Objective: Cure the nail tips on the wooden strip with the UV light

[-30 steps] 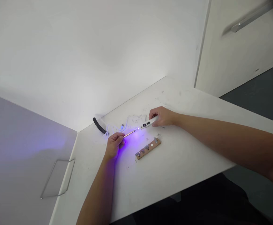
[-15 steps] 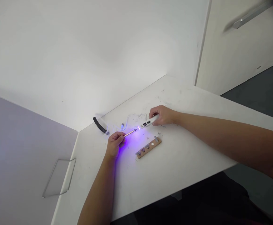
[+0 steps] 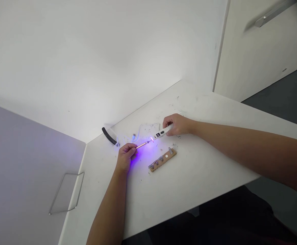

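My left hand (image 3: pixel 126 156) is closed on a thin rose-gold rod (image 3: pixel 141 145) that points up and right. In my right hand (image 3: pixel 174 125) is a white handheld UV lamp (image 3: pixel 166 130) with a small dark display. Its lit end glows violet right by the rod's tip; glare hides whether they touch. Purple light spills over my left fingers. Below them on the table lies a light-brown bar (image 3: pixel 161 162) bearing several small metal-looking pieces and a white dot.
Behind my left hand lie a curved black strip (image 3: pixel 109 137) and a white cable (image 3: pixel 139 130) with its plug. Dark specks are scattered over the white table (image 3: pixel 189 177). A wire handle (image 3: pixel 66 193) sticks out at the left, and white walls rise behind.
The whole view has shifted very slightly. Both hands keep their grips, with the lamp and rod in nearly the same place. A faint purple tint now shows on the left panel.
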`<act>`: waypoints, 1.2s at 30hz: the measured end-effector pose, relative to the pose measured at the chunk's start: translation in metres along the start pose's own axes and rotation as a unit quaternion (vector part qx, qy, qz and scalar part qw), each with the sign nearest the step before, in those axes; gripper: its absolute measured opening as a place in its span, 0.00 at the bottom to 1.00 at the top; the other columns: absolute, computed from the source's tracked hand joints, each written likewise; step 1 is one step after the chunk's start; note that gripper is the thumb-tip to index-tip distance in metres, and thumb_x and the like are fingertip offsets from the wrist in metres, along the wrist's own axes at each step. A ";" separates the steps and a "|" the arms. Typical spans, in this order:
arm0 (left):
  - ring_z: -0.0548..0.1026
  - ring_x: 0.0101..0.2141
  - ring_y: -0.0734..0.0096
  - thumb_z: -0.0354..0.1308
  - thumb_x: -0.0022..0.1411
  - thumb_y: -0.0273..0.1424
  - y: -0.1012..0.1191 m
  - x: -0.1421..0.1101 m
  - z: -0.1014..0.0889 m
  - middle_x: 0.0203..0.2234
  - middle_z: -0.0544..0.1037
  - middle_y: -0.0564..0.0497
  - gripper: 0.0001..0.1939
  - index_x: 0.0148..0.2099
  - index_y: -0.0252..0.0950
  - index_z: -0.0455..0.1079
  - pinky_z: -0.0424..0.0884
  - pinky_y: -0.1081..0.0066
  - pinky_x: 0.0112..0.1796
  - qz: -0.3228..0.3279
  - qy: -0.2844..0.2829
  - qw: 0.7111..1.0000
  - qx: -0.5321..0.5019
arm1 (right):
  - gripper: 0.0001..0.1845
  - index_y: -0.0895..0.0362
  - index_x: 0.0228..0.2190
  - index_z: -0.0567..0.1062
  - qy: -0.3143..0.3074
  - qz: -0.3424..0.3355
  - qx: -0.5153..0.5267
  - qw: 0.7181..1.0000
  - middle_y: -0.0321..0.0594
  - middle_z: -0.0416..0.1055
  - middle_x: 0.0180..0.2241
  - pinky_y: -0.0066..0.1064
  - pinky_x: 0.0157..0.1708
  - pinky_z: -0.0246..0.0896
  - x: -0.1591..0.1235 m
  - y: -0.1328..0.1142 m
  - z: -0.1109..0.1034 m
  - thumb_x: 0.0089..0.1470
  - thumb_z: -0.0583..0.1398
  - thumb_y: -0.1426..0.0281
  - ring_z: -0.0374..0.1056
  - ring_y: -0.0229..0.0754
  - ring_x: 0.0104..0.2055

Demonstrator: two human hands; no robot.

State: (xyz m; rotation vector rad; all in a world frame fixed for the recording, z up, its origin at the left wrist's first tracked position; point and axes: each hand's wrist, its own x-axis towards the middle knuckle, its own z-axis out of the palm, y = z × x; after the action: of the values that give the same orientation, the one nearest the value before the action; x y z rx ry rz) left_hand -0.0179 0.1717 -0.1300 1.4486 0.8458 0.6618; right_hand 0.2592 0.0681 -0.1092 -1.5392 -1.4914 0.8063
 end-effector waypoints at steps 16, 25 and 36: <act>0.65 0.20 0.80 0.59 0.45 0.29 0.001 0.000 0.001 0.17 0.68 0.56 0.07 0.31 0.34 0.67 0.58 0.79 0.22 -0.005 0.018 1.000 0.014 | 0.13 0.56 0.25 0.71 -0.002 0.008 0.006 1.000 0.35 0.68 0.29 0.28 0.28 0.58 0.000 0.001 0.001 0.29 0.63 0.70 0.62 0.36 0.28; 0.65 0.20 0.80 0.59 0.44 0.29 -0.001 0.000 0.000 0.18 0.69 0.55 0.08 0.31 0.34 0.67 0.59 0.79 0.22 -0.012 0.021 1.000 0.016 | 0.13 0.56 0.25 0.71 -0.004 0.004 0.004 1.000 0.35 0.68 0.29 0.28 0.29 0.59 0.000 0.001 0.000 0.30 0.62 0.71 0.63 0.36 0.28; 0.65 0.19 0.81 0.59 0.45 0.28 -0.002 0.000 -0.001 0.17 0.69 0.56 0.07 0.31 0.34 0.67 0.58 0.79 0.22 -0.013 0.018 1.000 0.016 | 0.13 0.56 0.25 0.71 -0.003 -0.005 -0.009 1.000 0.35 0.70 0.29 0.28 0.29 0.59 0.000 0.001 0.000 0.30 0.63 0.70 0.64 0.38 0.30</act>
State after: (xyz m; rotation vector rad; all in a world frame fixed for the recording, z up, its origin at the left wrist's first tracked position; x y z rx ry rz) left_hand -0.0184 0.1722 -0.1319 1.4566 0.9055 0.6593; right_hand 0.2597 0.0678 -0.1098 -1.5426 -1.5125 0.7951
